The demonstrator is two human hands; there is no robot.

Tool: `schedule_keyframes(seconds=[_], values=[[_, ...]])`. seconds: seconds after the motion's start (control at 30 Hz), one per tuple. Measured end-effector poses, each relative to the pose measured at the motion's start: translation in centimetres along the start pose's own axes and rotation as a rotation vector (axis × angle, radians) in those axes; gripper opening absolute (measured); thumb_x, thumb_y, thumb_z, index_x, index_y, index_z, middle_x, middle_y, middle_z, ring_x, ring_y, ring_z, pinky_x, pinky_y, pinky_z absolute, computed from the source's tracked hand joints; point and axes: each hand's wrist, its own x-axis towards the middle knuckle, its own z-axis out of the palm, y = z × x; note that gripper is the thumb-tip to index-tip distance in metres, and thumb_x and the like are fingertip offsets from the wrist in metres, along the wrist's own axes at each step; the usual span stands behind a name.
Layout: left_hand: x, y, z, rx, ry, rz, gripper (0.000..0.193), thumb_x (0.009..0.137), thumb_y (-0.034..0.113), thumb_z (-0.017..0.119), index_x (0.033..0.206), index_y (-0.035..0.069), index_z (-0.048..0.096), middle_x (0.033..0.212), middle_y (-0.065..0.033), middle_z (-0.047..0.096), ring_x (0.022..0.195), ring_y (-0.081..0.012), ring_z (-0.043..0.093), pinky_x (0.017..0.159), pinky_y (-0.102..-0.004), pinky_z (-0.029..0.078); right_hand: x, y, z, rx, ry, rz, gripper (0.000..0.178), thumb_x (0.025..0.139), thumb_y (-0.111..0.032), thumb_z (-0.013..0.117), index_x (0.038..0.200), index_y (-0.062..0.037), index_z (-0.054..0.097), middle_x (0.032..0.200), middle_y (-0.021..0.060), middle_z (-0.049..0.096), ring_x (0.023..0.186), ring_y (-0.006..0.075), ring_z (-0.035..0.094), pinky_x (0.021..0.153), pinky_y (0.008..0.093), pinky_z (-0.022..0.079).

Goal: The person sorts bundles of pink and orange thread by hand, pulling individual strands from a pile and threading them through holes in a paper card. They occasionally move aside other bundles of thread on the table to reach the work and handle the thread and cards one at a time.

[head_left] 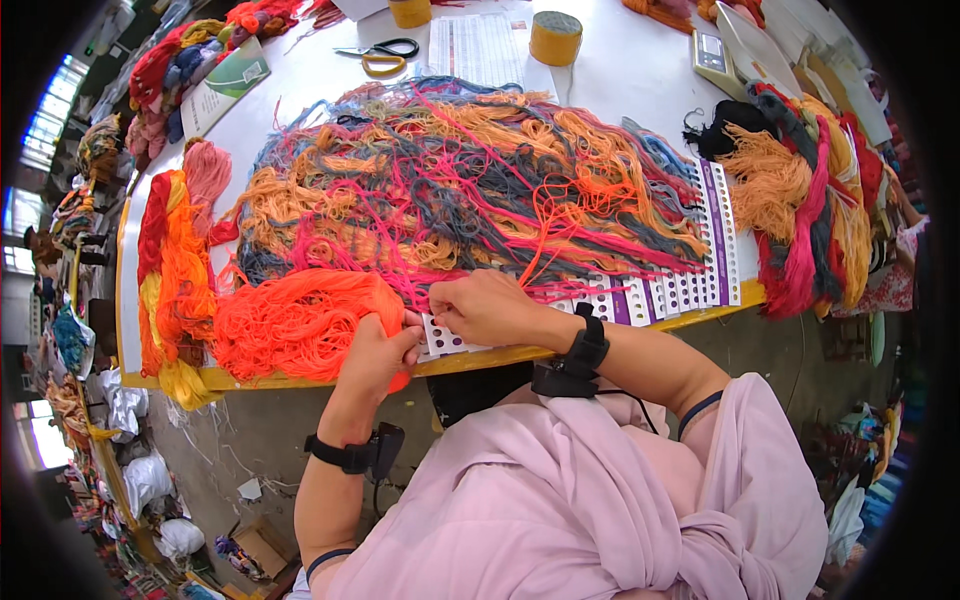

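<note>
A bright orange skein of thread (290, 330) lies at the table's front edge. My left hand (380, 345) is closed at the skein's right end, with orange strands on both sides of it. Close by, my right hand (490, 308) is bent into a pinch over a white card with punched holes (445, 338). What either set of fingertips grips is too small to make out. Behind both hands spreads a wide heap of mixed threads (450, 190) in pink, peach, grey and blue. Its strands hang over more hole-punched cards with purple bands (715, 230).
More skeins in red, orange and yellow (175, 270) drape over the table's left edge. Others (810, 200) hang at the right. Scissors (385, 52), a tape roll (556, 38), printed sheets (475, 50) and a small scale (712, 55) stand at the back.
</note>
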Motion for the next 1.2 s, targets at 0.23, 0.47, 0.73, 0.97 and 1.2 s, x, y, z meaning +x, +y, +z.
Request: schedule_keyframes(seconds=[0.23,0.47,0.73,0.97,1.2], values=[[1.4,-1.0,0.6,0.011,0.001,0.034,0.003,0.085,0.002,0.062,0.086,0.001,0.06,0.06,0.0018,0.053,0.049,-0.0064,0.045,0.047,-0.0223,0.036,0.2,-0.5,0.5,-0.056,0.019,0.027,0.012,0.085,-0.02,0.06,0.093,-0.0107,0.062,0.076,0.0155,0.066,0.075,0.0392,0.063,0.065,0.0516,0.045],[1.2,-1.8,-0.5,0.385,0.282,0.212,0.012,0.082,0.008,0.068,0.08,-0.003,0.064,0.063,-0.0052,0.061,0.054,-0.0099,0.057,0.05,-0.0279,0.045,-0.3,0.0,-0.1,0.006,-0.02,-0.011,0.022,0.089,-0.022,0.058,0.092,-0.0005,0.061,0.081,0.0226,0.066,0.079,0.0437,0.063,0.07,0.0544,0.047],[0.3,-0.6,-0.8,-0.054,0.099,0.037,0.015,0.087,0.012,0.071,0.094,0.0,0.067,0.068,0.0028,0.056,0.055,-0.0031,0.047,0.049,-0.0201,0.035,-0.4,0.0,-0.2,0.022,-0.072,-0.022,0.022,0.09,-0.021,0.058,0.093,0.0006,0.06,0.081,0.0231,0.065,0.08,0.0444,0.062,0.07,0.0541,0.046],[0.1,-1.0,-0.4,-0.016,0.138,0.093,0.015,0.087,0.013,0.07,0.095,0.0,0.068,0.071,0.0033,0.057,0.057,-0.0018,0.046,0.05,-0.0199,0.034,-0.5,-0.2,-0.3,0.01,-0.092,0.007,0.025,0.089,-0.023,0.06,0.094,0.0015,0.059,0.081,0.0231,0.065,0.08,0.0444,0.062,0.07,0.0539,0.046],[-0.9,1.2,-0.6,-0.2,-0.062,0.01,0.01,0.091,0.011,0.064,0.094,0.002,0.064,0.067,0.0024,0.054,0.055,-0.0028,0.045,0.049,-0.0168,0.033,0.0,0.1,-0.9,0.003,-0.134,-0.039,0.023,0.089,-0.027,0.058,0.083,-0.006,0.066,0.075,0.0174,0.065,0.076,0.0398,0.063,0.07,0.0503,0.047]])
